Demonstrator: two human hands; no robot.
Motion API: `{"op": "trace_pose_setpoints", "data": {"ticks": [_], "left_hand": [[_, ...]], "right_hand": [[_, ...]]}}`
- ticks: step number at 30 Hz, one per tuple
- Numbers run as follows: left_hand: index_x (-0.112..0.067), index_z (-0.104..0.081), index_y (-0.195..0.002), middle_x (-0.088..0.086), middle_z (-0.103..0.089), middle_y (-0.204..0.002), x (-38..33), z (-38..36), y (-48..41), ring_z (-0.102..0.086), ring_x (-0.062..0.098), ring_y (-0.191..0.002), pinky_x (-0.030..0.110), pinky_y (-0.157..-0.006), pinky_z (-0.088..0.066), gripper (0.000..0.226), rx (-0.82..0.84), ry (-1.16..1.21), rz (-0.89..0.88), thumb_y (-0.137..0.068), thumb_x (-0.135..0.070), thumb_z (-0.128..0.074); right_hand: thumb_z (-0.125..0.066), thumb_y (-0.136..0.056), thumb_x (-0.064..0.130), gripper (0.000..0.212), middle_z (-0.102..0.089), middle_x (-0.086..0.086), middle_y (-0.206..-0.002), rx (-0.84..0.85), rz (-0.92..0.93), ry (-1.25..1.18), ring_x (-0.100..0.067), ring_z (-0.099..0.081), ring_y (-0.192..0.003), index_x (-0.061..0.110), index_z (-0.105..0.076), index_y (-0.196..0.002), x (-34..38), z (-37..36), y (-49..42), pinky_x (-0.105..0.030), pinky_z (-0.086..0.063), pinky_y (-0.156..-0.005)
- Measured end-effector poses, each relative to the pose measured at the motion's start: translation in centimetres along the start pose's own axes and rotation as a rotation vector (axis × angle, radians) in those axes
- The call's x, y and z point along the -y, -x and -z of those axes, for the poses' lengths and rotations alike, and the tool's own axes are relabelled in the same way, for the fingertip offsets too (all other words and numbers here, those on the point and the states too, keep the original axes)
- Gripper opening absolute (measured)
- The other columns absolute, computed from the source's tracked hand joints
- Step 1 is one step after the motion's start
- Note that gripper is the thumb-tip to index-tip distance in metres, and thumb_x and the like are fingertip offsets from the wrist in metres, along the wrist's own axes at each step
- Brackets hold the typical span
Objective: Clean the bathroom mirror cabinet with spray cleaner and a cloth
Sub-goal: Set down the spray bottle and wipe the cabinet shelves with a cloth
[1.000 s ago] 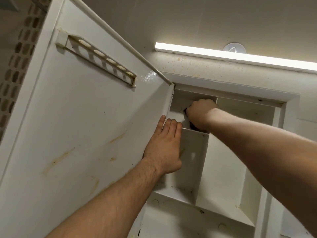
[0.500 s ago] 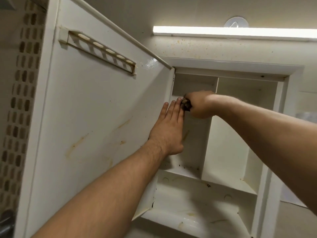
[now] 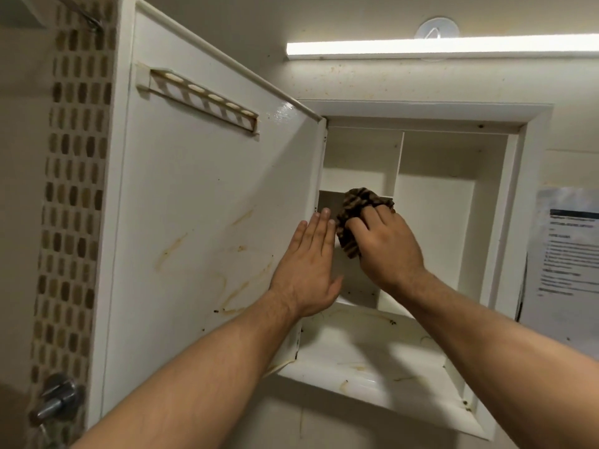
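The white mirror cabinet hangs on the wall with its door swung open to the left. Brown stains streak the door's inner face and the bottom shelf. My left hand lies flat with fingers together against the door's hinge edge. My right hand grips a dark brown patterned cloth and presses it on the front edge of the small left shelf inside the cabinet. No spray cleaner is in view.
A slotted white rack is fixed high on the door. A strip light glows above the cabinet. A mosaic tile strip and a metal fitting are at left. A printed paper sheet hangs at right.
My right hand with the cloth has come down from the upper left compartment to the small shelf's front edge. My left hand has slid lower on the door. The view has tilted downward.
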State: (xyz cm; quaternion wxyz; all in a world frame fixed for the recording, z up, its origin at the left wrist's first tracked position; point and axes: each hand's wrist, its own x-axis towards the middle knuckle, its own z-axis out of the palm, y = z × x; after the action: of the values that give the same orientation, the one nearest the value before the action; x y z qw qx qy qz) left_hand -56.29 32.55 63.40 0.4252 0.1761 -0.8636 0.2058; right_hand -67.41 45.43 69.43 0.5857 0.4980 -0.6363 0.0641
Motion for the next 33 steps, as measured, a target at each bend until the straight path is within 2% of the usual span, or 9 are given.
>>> {"op": "trace_pose_setpoints", "data": {"ticks": [4,7,11,16,19,23,26,30,33], "left_hand": [[0.003,0.02,-0.155,0.022,0.03,-0.163,0.3,-0.9,1.9,0.029,0.032,-0.153,0.047,-0.127,0.013,0.115,0.112,-0.126,-0.059,-0.091,-0.086,-0.014],[0.004,0.023,-0.154,0.026,0.035,-0.16,0.5,-1.2,2.6,0.036,0.037,-0.149,0.049,-0.122,0.022,0.12,0.142,-0.241,-0.08,-0.089,-0.088,-0.018],[0.009,0.025,-0.151,0.032,0.043,-0.154,0.4,-1.1,3.0,0.047,0.044,-0.139,0.053,-0.112,0.035,0.117,0.094,-0.339,-0.014,-0.095,-0.079,-0.027],[0.015,0.031,-0.146,0.038,0.044,-0.149,0.1,-1.5,3.3,0.045,0.051,-0.137,0.058,-0.108,0.036,0.116,0.097,-0.409,0.054,-0.097,-0.076,-0.021],[0.016,0.032,-0.144,0.038,0.045,-0.148,0.4,-1.9,3.0,0.045,0.051,-0.138,0.058,-0.109,0.036,0.111,0.075,-0.428,0.077,-0.098,-0.074,-0.014],[0.017,0.035,-0.141,0.039,0.044,-0.148,-0.1,-1.9,3.0,0.043,0.051,-0.139,0.058,-0.113,0.031,0.109,0.085,-0.495,0.063,-0.099,-0.072,-0.013],[0.015,0.031,-0.145,0.038,0.043,-0.15,-0.1,-2.0,3.0,0.042,0.05,-0.141,0.058,-0.114,0.031,0.111,0.061,-0.492,0.071,-0.098,-0.075,-0.014],[0.014,0.029,-0.147,0.038,0.043,-0.15,-0.2,-1.5,3.1,0.038,0.05,-0.144,0.056,-0.118,0.026,0.111,0.087,-0.469,0.077,-0.098,-0.074,-0.017],[0.015,0.033,-0.143,0.038,0.045,-0.148,-0.4,-1.5,3.0,0.039,0.05,-0.143,0.057,-0.116,0.029,0.11,0.11,-0.462,0.088,-0.099,-0.072,-0.016]], "right_hand": [[-0.068,-0.088,0.015,0.041,-0.061,-0.015,-0.126,0.25,0.033,-0.059,-0.033,-0.057,-0.114,0.01,-0.06,-0.128,1.4,-0.5,0.0,-0.044,-0.053,-0.084],[-0.065,-0.092,0.017,0.047,-0.052,-0.01,-0.137,0.386,-0.126,-0.116,-0.03,-0.051,-0.124,0.016,-0.051,-0.137,2.2,-1.7,-0.3,-0.042,-0.053,-0.087],[-0.057,-0.098,0.013,0.04,-0.049,-0.012,-0.141,0.337,-0.319,-0.153,-0.032,-0.048,-0.126,0.016,-0.055,-0.138,2.9,-3.4,-2.3,-0.044,-0.054,-0.087],[-0.053,-0.1,0.011,0.031,-0.055,-0.014,-0.133,0.307,-0.446,-0.164,-0.033,-0.052,-0.12,0.012,-0.062,-0.13,3.5,-4.7,-5.8,-0.042,-0.054,-0.082],[-0.051,-0.103,0.016,0.037,-0.051,-0.009,-0.146,0.324,-0.285,-0.242,-0.029,-0.046,-0.134,0.014,-0.059,-0.139,4.2,-5.9,-5.8,-0.041,-0.05,-0.097],[-0.043,-0.107,0.022,0.059,-0.02,-0.006,-0.17,0.479,0.042,-0.153,-0.028,-0.022,-0.155,0.017,-0.024,-0.163,2.1,-6.2,-3.9,-0.041,-0.023,-0.125],[-0.043,-0.104,0.026,0.07,-0.019,-0.019,-0.168,0.591,-0.189,0.132,-0.039,-0.02,-0.153,0.005,-0.01,-0.162,2.4,-5.8,-3.0,-0.051,-0.017,-0.126],[-0.048,-0.1,0.021,0.075,-0.017,-0.03,-0.164,0.664,-0.473,0.004,-0.048,-0.017,-0.152,-0.003,-0.009,-0.16,4.9,-5.0,-4.2,-0.055,-0.016,-0.126],[-0.043,-0.104,0.023,0.07,-0.01,-0.015,-0.171,0.593,-0.126,-0.116,-0.036,-0.011,-0.156,0.01,-0.008,-0.164,3.9,-5.4,-4.0,-0.05,-0.008,-0.128]]}}
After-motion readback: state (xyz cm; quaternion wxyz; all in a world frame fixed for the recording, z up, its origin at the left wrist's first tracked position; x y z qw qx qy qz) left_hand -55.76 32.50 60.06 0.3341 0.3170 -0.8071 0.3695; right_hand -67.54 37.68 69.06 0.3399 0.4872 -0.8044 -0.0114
